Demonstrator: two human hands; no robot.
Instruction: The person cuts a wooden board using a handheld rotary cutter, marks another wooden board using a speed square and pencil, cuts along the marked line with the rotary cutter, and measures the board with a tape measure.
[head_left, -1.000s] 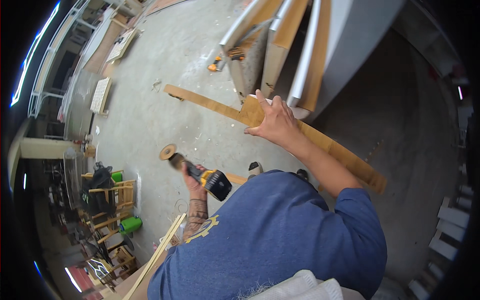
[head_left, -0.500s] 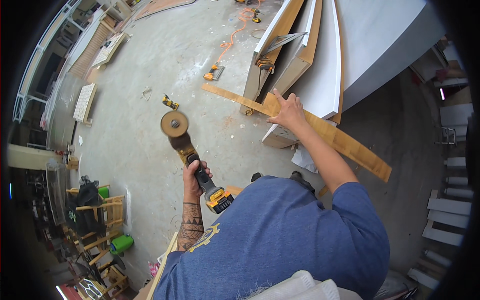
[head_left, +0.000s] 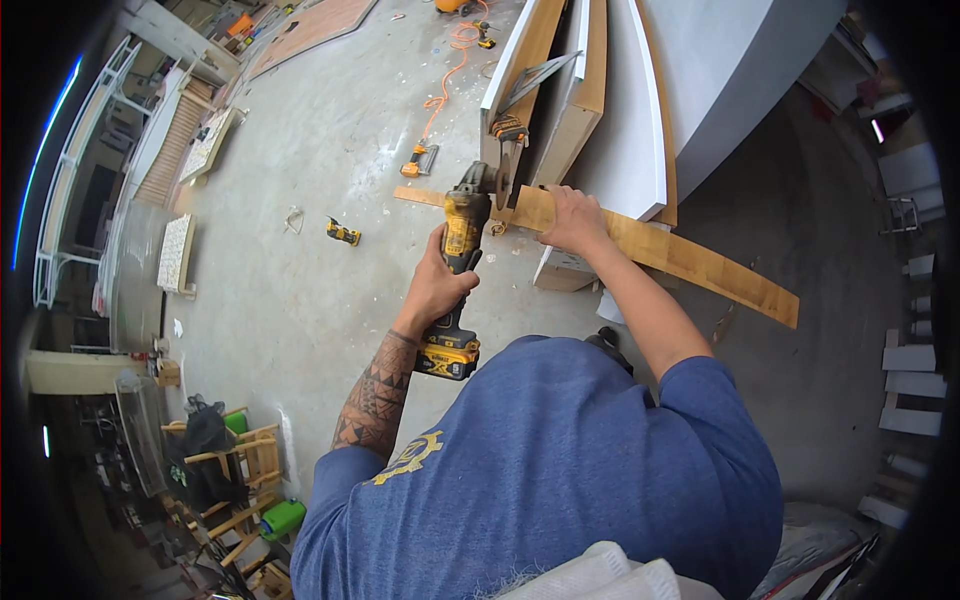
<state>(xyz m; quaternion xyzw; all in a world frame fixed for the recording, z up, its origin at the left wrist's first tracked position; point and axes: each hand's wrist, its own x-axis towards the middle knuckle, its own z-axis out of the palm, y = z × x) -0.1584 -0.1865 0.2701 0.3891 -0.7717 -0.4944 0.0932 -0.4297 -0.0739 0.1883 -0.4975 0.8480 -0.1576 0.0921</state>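
My left hand (head_left: 436,288) is wrapped round the body of a yellow-and-black cordless angle grinder (head_left: 461,228). Its cutting disc (head_left: 506,182) stands edge-on over the narrow left part of a long, slightly curved wooden board (head_left: 700,272). Whether the disc touches the wood I cannot tell. Just right of the disc, my right hand (head_left: 576,220) grips the board, thumb on the near side and fingers over the top. The board slants across the near ends of white-faced panels (head_left: 625,120); the grinder's head hides part of its narrow end.
A black-and-orange tape measure (head_left: 510,129) and a metal square (head_left: 538,80) rest on the panels. On the concrete floor lie a yellow power tool (head_left: 343,232) and an orange nail gun (head_left: 416,161) with an orange hose (head_left: 436,102). Wooden frames (head_left: 262,465) stand at lower left.
My left hand has brought the grinder rightward and up to the board, turning its disc from face-on to edge-on. My right hand still grips the board.
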